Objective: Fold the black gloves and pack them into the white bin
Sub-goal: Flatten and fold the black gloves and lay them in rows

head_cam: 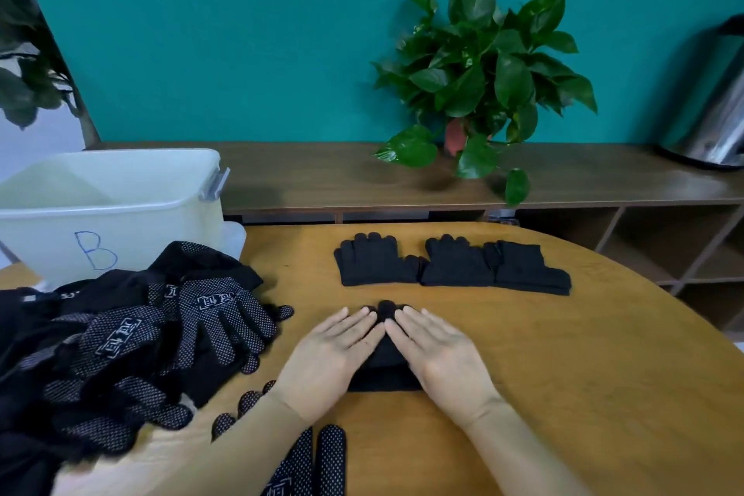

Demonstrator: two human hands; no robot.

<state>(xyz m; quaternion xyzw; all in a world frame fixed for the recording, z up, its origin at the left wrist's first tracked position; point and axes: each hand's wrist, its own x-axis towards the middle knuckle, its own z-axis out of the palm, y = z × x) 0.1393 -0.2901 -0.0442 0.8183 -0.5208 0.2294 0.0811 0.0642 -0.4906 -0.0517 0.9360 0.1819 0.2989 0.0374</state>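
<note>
A folded black glove (384, 372) lies on the wooden table (563, 354) in front of me. My left hand (330, 354) and my right hand (439, 350) press flat on it, fingers spread, fingertips nearly touching at its far end. Beyond it sit two folded gloves side by side, one on the left (376, 262) and one on the right (495, 266). A heap of unfolded dotted black gloves (120, 354) covers the left side. The white bin (108, 209), marked "B", stands at the back left; no gloves show inside it.
A loose dotted glove (310, 463) lies under my left forearm at the near edge. Behind the table runs a low wooden shelf (322, 177) with a potted plant (483, 72) and a metal kettle (712, 113) at the right.
</note>
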